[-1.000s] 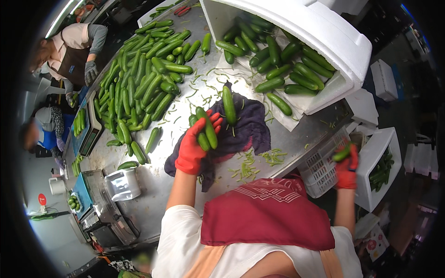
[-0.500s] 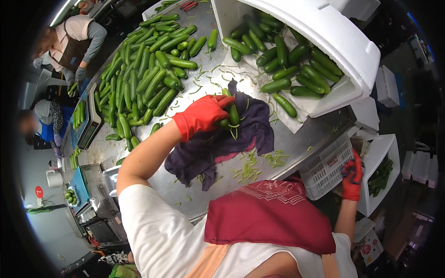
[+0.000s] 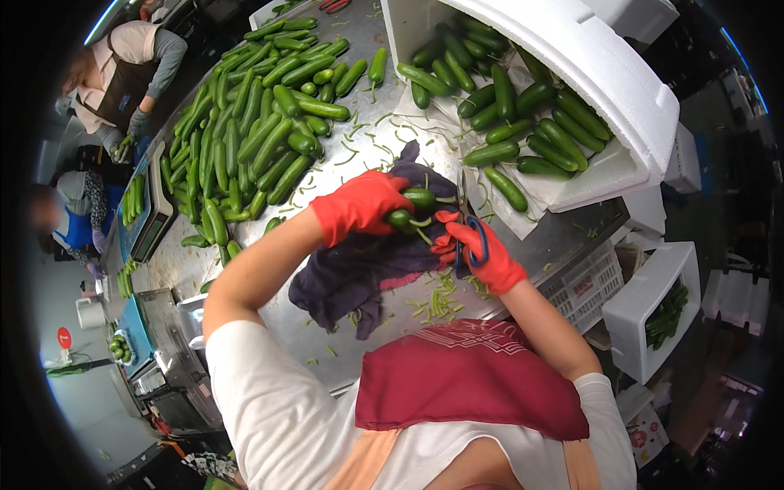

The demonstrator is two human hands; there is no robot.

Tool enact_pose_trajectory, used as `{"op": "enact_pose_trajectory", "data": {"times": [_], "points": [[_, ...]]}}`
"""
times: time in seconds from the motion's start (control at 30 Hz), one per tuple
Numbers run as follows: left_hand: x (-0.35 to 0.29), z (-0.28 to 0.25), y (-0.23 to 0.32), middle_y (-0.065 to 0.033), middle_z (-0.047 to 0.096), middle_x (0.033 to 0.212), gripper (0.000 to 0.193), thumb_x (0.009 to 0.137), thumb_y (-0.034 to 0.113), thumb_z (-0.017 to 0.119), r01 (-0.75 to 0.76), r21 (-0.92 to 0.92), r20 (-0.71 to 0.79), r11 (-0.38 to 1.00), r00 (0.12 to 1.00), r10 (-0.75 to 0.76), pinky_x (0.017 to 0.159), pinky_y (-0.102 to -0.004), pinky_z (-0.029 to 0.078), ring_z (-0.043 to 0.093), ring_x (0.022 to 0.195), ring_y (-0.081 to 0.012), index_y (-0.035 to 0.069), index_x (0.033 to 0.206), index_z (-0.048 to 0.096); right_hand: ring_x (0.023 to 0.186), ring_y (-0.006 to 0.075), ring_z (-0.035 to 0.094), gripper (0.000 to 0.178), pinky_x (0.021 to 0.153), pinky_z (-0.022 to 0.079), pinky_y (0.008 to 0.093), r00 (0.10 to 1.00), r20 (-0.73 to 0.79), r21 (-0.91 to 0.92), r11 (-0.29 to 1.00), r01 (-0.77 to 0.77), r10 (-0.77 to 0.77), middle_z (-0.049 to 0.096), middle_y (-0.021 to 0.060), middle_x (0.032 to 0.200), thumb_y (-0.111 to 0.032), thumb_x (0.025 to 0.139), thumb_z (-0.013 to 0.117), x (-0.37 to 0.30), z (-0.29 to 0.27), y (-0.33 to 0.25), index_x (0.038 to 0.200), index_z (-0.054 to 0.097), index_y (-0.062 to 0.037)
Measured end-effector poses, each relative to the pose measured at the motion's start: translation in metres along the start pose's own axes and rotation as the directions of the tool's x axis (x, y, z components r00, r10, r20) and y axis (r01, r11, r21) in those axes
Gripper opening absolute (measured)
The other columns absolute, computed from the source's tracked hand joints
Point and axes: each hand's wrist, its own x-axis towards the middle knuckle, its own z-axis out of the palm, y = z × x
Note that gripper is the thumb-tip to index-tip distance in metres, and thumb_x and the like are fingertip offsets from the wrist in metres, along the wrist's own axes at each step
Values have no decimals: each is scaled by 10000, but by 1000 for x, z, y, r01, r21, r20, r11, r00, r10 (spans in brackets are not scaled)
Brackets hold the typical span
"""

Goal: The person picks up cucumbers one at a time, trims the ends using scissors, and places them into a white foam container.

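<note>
My left hand (image 3: 359,206) wears a red glove and grips a couple of green cucumbers (image 3: 412,206) by their ends above a dark purple cloth (image 3: 359,273) on the steel table (image 3: 351,163). My right hand (image 3: 478,253), also in a red glove, holds blue-handled scissors (image 3: 467,237) right beside the cucumbers' stems. Cut green stem bits (image 3: 437,302) lie on the table just below both hands.
A big heap of cucumbers (image 3: 253,131) covers the table's left. A tilted white foam box (image 3: 572,82) holds more at the upper right. A white basket (image 3: 584,286) and a foam box with cucumbers (image 3: 661,306) stand at right. Two people work at far left beside a scale (image 3: 151,220).
My left hand turned the cucumbers from upright to sideways over the cloth. My right hand came up from the basket at right with the scissors and now meets the cucumbers.
</note>
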Motion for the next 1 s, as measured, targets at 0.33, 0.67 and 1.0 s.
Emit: {"op": "enact_pose_trajectory", "data": {"times": [0.33, 0.67, 1.0], "points": [[-38, 66, 26, -267, 262, 1482, 461, 852, 370, 644, -601, -433, -410, -672, 795, -447, 1019, -484, 415, 464, 1248, -371, 122, 1234, 574, 834, 247, 684, 413, 639, 554, 293, 999, -2, -71, 997, 33, -34, 640, 121, 881, -240, 951, 543, 8, -2, 7, 1302, 461, -39], [-17, 99, 47, -146, 318, 1483, 466, 963, 256, 484, -61, 648, -428, -759, 795, -430, 1021, -387, 417, 482, 1243, -235, 120, 1399, 391, 870, 219, 668, 376, 690, 553, 296, 977, 208, -337, 935, 107, -36, 647, 114, 915, -126, 962, 494, -18, 18, -12, 1302, 427, 20], [-17, 78, 72, -117, 263, 1515, 525, 913, 162, 587, -485, 306, -280, -819, 777, -564, 1059, -322, 397, 415, 1299, -229, 26, 1375, 380, 845, 161, 650, 387, 636, 503, 255, 954, 161, -484, 822, 298, -251, 639, 85, 949, -48, 914, 551, -31, 22, -5, 1291, 464, -54]]}}
